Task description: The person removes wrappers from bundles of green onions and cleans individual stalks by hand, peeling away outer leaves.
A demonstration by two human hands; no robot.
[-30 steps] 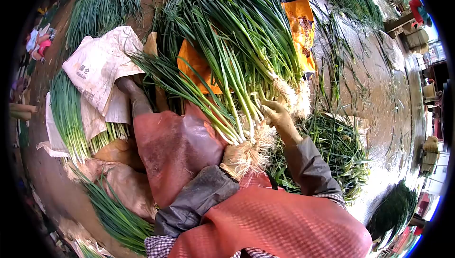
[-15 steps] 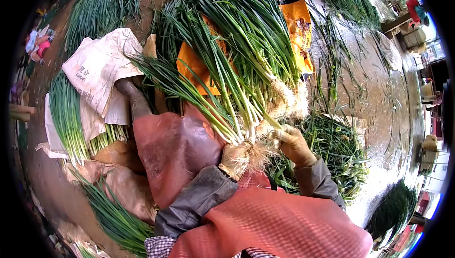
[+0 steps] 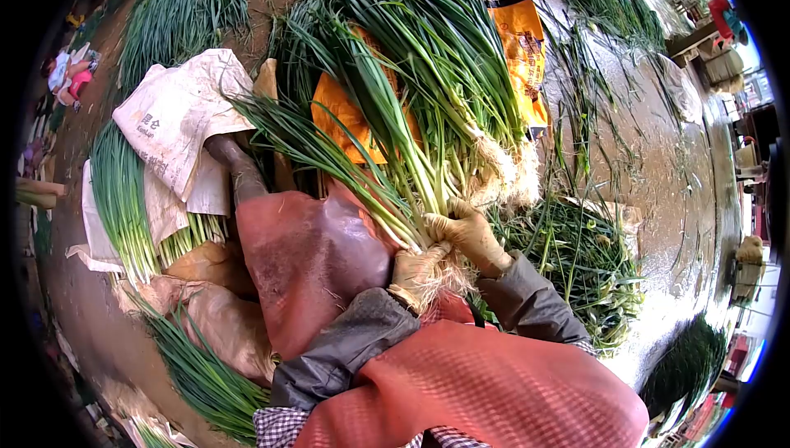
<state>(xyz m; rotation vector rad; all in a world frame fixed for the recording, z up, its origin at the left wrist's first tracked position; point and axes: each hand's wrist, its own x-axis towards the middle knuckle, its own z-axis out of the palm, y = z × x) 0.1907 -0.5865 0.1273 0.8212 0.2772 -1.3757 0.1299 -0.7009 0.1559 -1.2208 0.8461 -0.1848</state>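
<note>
My left hand (image 3: 414, 277), in a tan glove, is closed around the white root end of a bunch of green onions (image 3: 418, 176). Just above and right of it, my right hand (image 3: 467, 236), gloved too, has its fingers wrapped on the same stalks. Pale roots hang out below both hands. The long green leaves fan up and to the left over a larger pile of green onions (image 3: 411, 28), whose roots (image 3: 506, 170) lie right of the held bunch. Orange bags (image 3: 520, 49) show beneath the pile.
A printed white sack (image 3: 177, 115) lies at the left, over more green onions (image 3: 123, 201). Loose trimmed leaves (image 3: 576, 259) are heaped at the right, beside the wet floor (image 3: 666, 168). Another bunch (image 3: 202, 374) lies at the lower left. A person (image 3: 70, 74) shows at the far left.
My right hand first pulled a stalk down and to the right, then came back left onto the bunch in my left hand. My left hand has stayed at the roots.
</note>
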